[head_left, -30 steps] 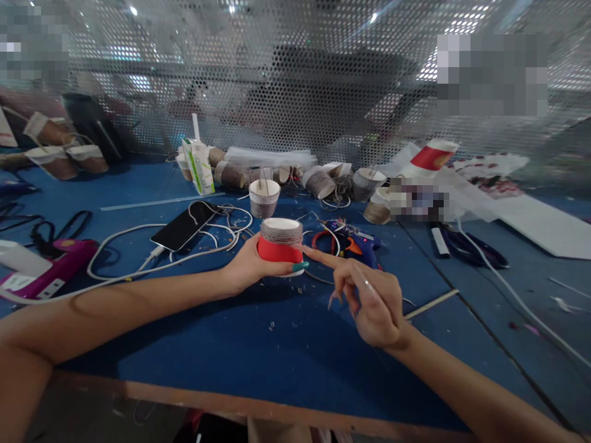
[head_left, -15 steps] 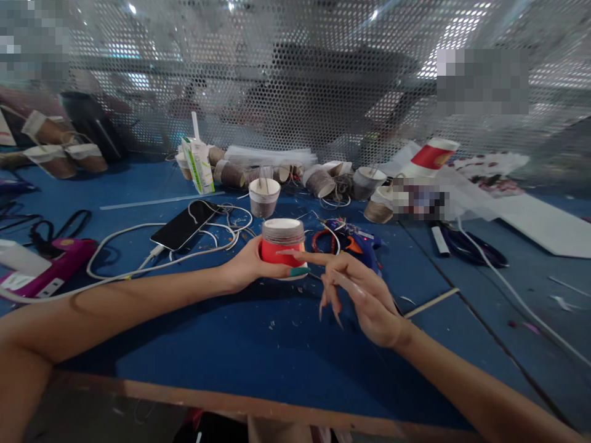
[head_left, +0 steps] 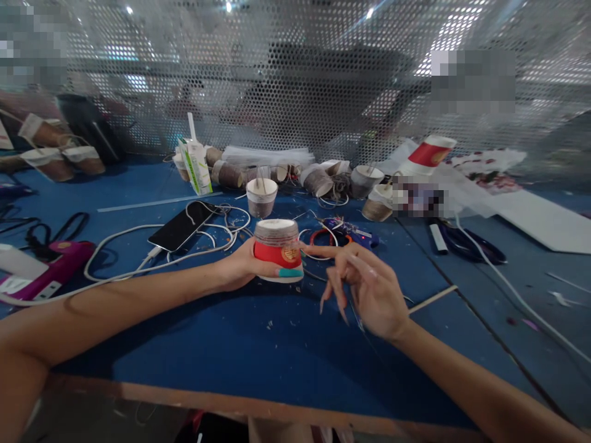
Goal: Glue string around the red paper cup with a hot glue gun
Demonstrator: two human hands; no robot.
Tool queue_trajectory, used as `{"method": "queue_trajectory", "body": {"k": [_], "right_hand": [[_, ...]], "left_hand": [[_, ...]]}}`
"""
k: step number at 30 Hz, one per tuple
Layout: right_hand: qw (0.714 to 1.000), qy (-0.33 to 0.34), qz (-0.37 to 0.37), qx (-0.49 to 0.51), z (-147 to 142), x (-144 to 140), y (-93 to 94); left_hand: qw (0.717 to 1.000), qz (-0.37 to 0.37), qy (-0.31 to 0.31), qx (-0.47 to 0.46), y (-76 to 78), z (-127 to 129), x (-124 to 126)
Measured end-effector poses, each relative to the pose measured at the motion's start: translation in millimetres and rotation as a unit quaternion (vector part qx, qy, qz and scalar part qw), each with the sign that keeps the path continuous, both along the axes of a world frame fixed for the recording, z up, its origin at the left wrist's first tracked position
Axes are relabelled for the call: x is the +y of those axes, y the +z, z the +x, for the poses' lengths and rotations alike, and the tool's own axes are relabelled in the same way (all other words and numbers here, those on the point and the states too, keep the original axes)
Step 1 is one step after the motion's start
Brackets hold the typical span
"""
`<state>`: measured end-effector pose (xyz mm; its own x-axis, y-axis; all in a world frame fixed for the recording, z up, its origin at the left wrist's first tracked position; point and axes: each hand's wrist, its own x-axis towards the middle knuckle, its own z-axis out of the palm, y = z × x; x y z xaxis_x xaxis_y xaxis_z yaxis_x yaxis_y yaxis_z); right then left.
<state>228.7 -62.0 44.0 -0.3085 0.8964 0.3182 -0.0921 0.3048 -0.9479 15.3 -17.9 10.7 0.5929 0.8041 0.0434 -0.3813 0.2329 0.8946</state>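
My left hand (head_left: 242,266) is closed round a red and white paper cup (head_left: 270,253), its thumb with a teal nail lying across the front. Grey twine (head_left: 277,231) is wound in rows round the cup's upper part, below a white end. To the right, my right hand (head_left: 364,283) stretches its index finger to the cup's side, just under the wound rows. Its other fingers are loosely bent, and a thin strand trails below them; how they grip it is partly hidden. Behind the cup stands another twine-wrapped paper cup (head_left: 261,198).
A phone (head_left: 182,226) with white cables lies left, near a magenta power strip (head_left: 50,267). A blue glue gun (head_left: 353,232) lies behind my right hand. Several wrapped cups (head_left: 317,180) and a drink carton (head_left: 196,166) stand along the perforated metal screen (head_left: 277,92).
The cup has turned in my left hand, so a gold emblem now shows on its red band. It sits slightly further left. My right index finger has moved from the cup's front to its right side.
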Motion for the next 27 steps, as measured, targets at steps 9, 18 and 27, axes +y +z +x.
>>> {"method": "queue_trajectory", "body": {"k": [9, 18, 27], "right_hand": [[0.986, -0.115, 0.003, 0.121, 13.1, 22.6, -5.5], [0.995, 0.093, -0.043, 0.004, -4.8, -6.8, 4.6], [0.99, -0.045, -0.077, 0.104, 5.3, 14.3, -0.5]], "left_hand": [[0.996, -0.072, 0.052, -0.014, -0.8, 1.9, 1.7], [1.0, 0.015, 0.021, -0.009, -3.2, 5.4, -0.1], [0.999, -0.028, -0.005, -0.016, -5.6, -1.6, 2.1]]}}
